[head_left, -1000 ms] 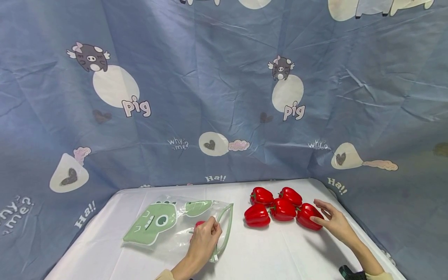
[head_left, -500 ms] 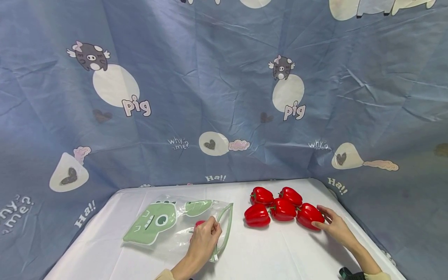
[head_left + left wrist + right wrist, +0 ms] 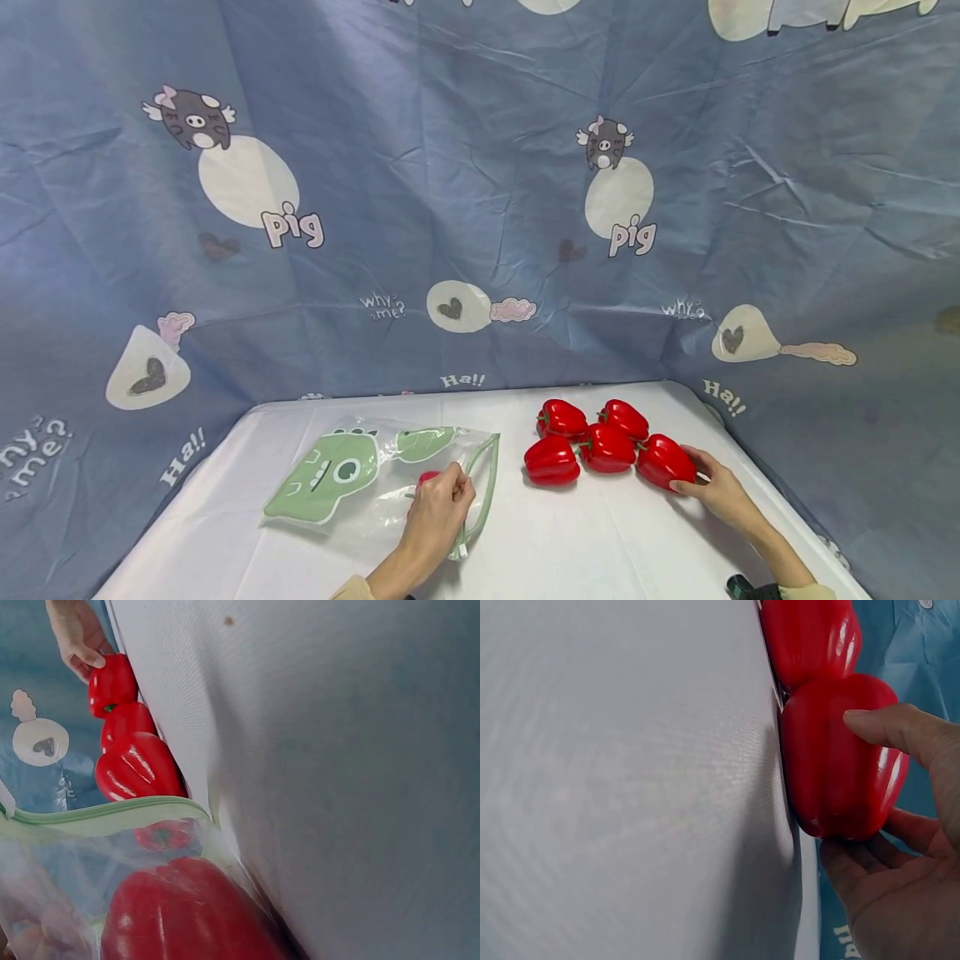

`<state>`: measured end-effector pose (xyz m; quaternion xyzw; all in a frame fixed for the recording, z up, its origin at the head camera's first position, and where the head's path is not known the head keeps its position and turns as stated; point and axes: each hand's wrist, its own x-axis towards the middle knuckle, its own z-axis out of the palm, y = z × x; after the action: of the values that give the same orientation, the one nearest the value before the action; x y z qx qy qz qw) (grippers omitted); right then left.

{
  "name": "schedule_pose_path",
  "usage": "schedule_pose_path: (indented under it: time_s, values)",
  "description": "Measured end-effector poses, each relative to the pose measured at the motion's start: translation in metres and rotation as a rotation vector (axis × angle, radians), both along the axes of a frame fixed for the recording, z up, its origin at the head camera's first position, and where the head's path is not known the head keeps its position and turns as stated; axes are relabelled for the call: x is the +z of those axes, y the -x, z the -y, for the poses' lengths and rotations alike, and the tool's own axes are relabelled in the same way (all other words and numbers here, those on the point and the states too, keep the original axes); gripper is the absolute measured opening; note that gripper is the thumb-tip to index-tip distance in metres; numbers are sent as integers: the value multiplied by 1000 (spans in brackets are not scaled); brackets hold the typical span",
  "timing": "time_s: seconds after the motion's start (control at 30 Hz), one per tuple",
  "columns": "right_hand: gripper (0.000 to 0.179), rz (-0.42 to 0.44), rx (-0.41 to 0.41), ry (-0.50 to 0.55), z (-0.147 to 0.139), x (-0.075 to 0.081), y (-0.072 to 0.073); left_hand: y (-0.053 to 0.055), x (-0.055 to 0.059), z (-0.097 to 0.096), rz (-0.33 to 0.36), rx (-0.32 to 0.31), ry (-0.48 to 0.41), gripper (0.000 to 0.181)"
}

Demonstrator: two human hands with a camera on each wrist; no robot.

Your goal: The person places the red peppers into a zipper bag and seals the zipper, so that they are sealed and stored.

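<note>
Head view: five red peppers [image 3: 607, 448] lie grouped on the white-covered table [image 3: 570, 542], two behind, three in front. Left of them, one clear bag [image 3: 322, 482], one green one-eyed creature printed on it, one green zip edge [image 3: 491, 483], one white slider [image 3: 462, 550]. One pepper inside the bag [image 3: 428, 477], near its mouth, partly hidden by my left hand [image 3: 437, 510], which pinches the bag beside the zip edge, fingers curled in. My right hand [image 3: 720, 487] spans the rightmost pepper [image 3: 664, 462], thumb at the near side, fingers round the far end. One dark strap [image 3: 752, 588] on that wrist. One blue printed cloth [image 3: 480, 208] behind. Left wrist view: three peppers past the bag's edge, my right hand at the farthest; two more red ones through the film, one large, one small. Right wrist view: two peppers; I hold the nearer between thumb and fingers, on the table.
</note>
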<state>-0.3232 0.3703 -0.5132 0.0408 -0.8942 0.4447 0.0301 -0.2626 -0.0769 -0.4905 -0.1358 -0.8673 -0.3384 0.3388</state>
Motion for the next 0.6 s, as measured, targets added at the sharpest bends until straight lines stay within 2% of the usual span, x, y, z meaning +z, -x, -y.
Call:
schedule_pose_path:
  time_s: [0.2, 0.4, 0.6]
  values:
    - [77, -2, -12, -6, -1, 0, -1, 0, 0, 0, -7, 2, -3, 25]
    - [77, -16, -61, -54, -2, 2, -1, 1, 0, 1, -33, -30, -19, 26]
    - [76, -42, -85, -53, 1, 7, -3, 2, 1, 2, -35, -48, -27, 26]
